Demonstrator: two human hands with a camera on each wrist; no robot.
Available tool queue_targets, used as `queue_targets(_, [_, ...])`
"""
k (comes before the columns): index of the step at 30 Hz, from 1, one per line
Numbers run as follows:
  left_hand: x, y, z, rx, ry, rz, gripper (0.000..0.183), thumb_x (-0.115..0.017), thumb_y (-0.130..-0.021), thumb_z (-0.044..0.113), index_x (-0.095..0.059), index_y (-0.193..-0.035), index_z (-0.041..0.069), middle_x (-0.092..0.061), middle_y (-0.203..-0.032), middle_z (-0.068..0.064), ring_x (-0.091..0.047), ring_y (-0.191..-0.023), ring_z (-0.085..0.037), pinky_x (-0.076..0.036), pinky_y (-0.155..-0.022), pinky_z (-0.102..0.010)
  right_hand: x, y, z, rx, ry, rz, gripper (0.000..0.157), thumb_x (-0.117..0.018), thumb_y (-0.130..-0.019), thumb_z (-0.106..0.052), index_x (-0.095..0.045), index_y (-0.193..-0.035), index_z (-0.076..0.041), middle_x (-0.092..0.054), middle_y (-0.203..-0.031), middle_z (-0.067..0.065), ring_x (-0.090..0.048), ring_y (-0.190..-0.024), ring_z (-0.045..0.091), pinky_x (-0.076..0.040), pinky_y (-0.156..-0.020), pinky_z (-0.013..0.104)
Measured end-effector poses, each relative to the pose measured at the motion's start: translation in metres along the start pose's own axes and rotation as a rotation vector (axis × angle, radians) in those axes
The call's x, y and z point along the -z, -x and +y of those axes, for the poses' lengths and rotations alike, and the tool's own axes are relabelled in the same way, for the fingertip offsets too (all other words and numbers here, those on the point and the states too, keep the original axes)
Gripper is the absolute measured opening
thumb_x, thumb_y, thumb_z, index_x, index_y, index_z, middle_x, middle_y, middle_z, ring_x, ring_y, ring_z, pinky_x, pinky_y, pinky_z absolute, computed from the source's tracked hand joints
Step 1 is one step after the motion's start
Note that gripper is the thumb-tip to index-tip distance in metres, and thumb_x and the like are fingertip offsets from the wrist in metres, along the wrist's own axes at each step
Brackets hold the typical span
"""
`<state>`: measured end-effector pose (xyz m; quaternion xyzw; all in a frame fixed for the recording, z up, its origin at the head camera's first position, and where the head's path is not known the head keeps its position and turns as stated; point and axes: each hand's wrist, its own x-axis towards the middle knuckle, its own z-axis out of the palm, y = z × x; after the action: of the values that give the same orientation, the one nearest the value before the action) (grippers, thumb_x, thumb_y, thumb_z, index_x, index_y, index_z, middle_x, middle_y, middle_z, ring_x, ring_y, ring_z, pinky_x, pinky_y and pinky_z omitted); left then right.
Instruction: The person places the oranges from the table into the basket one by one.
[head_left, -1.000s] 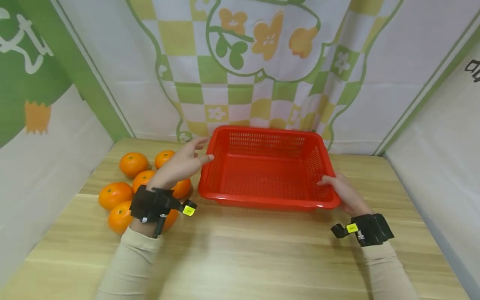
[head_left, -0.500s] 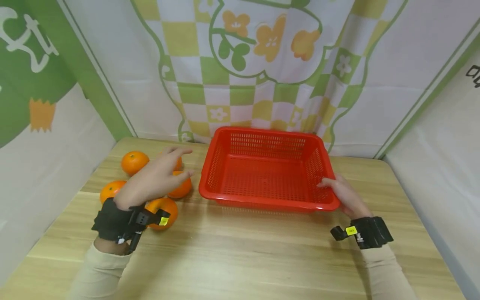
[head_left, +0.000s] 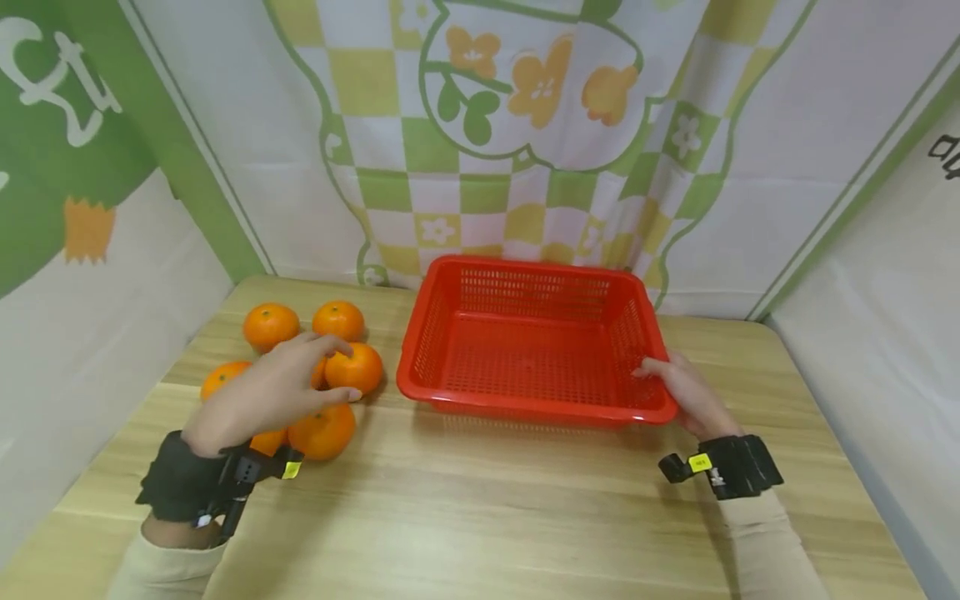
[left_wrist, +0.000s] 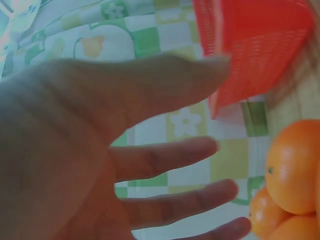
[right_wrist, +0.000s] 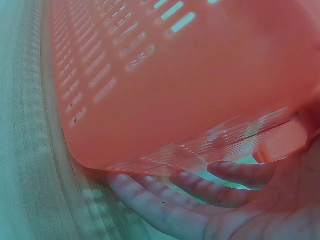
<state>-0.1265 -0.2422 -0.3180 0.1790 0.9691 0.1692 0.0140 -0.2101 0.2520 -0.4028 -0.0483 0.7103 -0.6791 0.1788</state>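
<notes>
Over a cluster of mandarins at the table's left, my left hand (head_left: 273, 379) reaches with thumb and fingers spread apart. Its fingertips are nearest the right-hand mandarin (head_left: 356, 369); in the left wrist view the fingers look straight and hold nothing, with a mandarin (left_wrist: 295, 165) beyond them. The hand and wrist strap partly hide other mandarins. My right hand (head_left: 688, 387) grips the right side of a red plastic basket (head_left: 525, 410), thumb over the rim. In the right wrist view its fingers (right_wrist: 210, 192) lie along the basket's outer wall.
Further mandarins sit at the back left (head_left: 271, 327) and beside it (head_left: 339, 321); another mandarin (head_left: 324, 435) lies nearest the front. A patterned curtain (head_left: 435, 183) hangs behind the wooden table (head_left: 480, 517). Fabric walls stand at both sides.
My left hand has left the basket's left rim and moved left and toward me, over the mandarins. My right hand stays on the basket, which has hardly moved.
</notes>
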Motion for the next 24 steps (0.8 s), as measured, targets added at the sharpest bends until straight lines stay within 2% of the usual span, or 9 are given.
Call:
queue_targets(2, [-0.006, 0.005, -0.001, 0.006, -0.023, -0.007, 0.052, -0.073, -0.080, 0.038, -0.057, -0.116, 0.003, -0.059, -0.106, -0.015, -0.050, -0.094, -0.030, -0.048, -0.078, -0.048, 0.000, 0.000, 0.000, -0.005, 0.009, 0.010, 0.043, -0.043, -0.092, -0.003, -0.031, -0.131, 0.012, -0.053, -0.113, 0.026, -0.060, -0.094, 0.036, -0.057, -0.070, 0.037])
queue_targets(5, [-0.015, 0.013, -0.003, 0.036, -0.026, -0.014, 0.052, -0.074, -0.079, 0.036, -0.058, -0.114, 0.001, -0.055, -0.113, -0.020, -0.050, -0.098, -0.032, -0.047, -0.081, -0.051, -0.001, 0.000, 0.002, -0.014, 0.037, 0.013, 0.043, -0.043, -0.092, -0.003, -0.033, -0.131, 0.012, -0.054, -0.112, 0.026, -0.060, -0.094, 0.036, -0.057, -0.069, 0.036])
queue_targets(7, [-0.019, 0.016, -0.003, 0.055, -0.027, -0.015, 0.052, -0.075, -0.078, 0.035, -0.059, -0.114, 0.001, -0.053, -0.113, -0.020, -0.051, -0.095, -0.030, -0.049, -0.079, -0.050, 0.000, 0.000, 0.002, -0.017, 0.045, 0.019, 0.043, -0.043, -0.092, -0.003, -0.033, -0.131, 0.012, -0.054, -0.112, 0.027, -0.060, -0.093, 0.037, -0.057, -0.069, 0.036])
queue_targets(11, [-0.024, 0.016, -0.002, 0.072, -0.051, -0.017, 0.054, -0.077, -0.075, 0.034, -0.058, -0.114, 0.001, -0.053, -0.111, -0.019, -0.053, -0.086, -0.026, -0.051, -0.074, -0.045, 0.001, -0.001, 0.001, -0.009, 0.033, 0.018, 0.044, -0.042, -0.092, -0.004, -0.031, -0.133, 0.010, -0.047, -0.119, 0.031, -0.058, -0.097, 0.039, -0.057, -0.070, 0.037])
queue_targets(17, [-0.024, 0.015, 0.001, 0.131, -0.088, -0.086, 0.063, -0.078, -0.073, 0.035, -0.054, -0.120, 0.000, -0.052, -0.113, -0.021, -0.053, -0.084, -0.027, -0.051, -0.069, -0.047, -0.002, -0.001, 0.002, -0.016, 0.044, 0.023, 0.044, -0.042, -0.093, -0.004, -0.033, -0.133, 0.011, -0.045, -0.123, 0.033, -0.056, -0.102, 0.039, -0.056, -0.074, 0.037])
queue_targets(20, [-0.027, 0.014, -0.001, 0.140, -0.105, -0.118, 0.056, -0.077, -0.072, 0.032, -0.057, -0.114, 0.002, -0.055, -0.106, -0.017, -0.052, -0.081, -0.027, -0.051, -0.065, -0.044, -0.002, 0.000, 0.002, -0.026, 0.037, 0.023, 0.043, -0.041, -0.094, -0.004, -0.032, -0.134, 0.010, -0.047, -0.122, 0.031, -0.056, -0.101, 0.040, -0.056, -0.074, 0.038])
queue_targets(24, [-0.036, 0.010, -0.004, 0.107, -0.145, -0.138, 0.039, -0.077, -0.068, 0.027, -0.061, -0.098, 0.007, -0.056, -0.092, -0.009, -0.051, -0.071, -0.023, -0.048, -0.059, -0.037, 0.001, -0.002, 0.000, -0.030, 0.032, 0.021, 0.044, -0.042, -0.094, -0.005, -0.030, -0.134, 0.008, -0.050, -0.118, 0.026, -0.057, -0.100, 0.038, -0.056, -0.074, 0.037])
